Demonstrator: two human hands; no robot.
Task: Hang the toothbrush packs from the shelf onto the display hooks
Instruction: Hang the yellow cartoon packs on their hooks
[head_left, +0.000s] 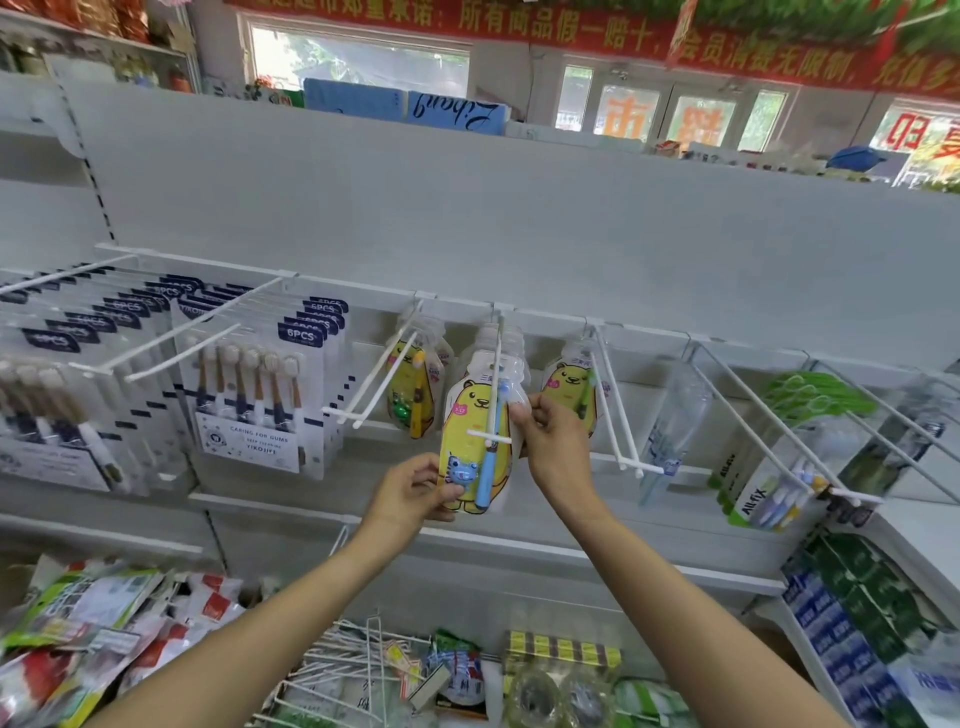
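Observation:
A yellow bear-shaped toothbrush pack (470, 415) with a blue brush hangs on a white display hook (496, 374) at the middle of the rail. My left hand (415, 488) pinches the pack's lower left edge beside a blue frog figure. My right hand (553, 441) holds the pack's right edge near the hook's front crossbar. Similar bear packs hang on the hooks to the left (415, 384) and to the right (569, 384).
Six-piece toothbrush packs (254, 395) fill the left hooks. Clear and green packs (763, 467) hang on the right hooks. The lower shelf holds loose packets (93, 623), spare white wire hooks (353, 660) and boxed goods (852, 613) at the right.

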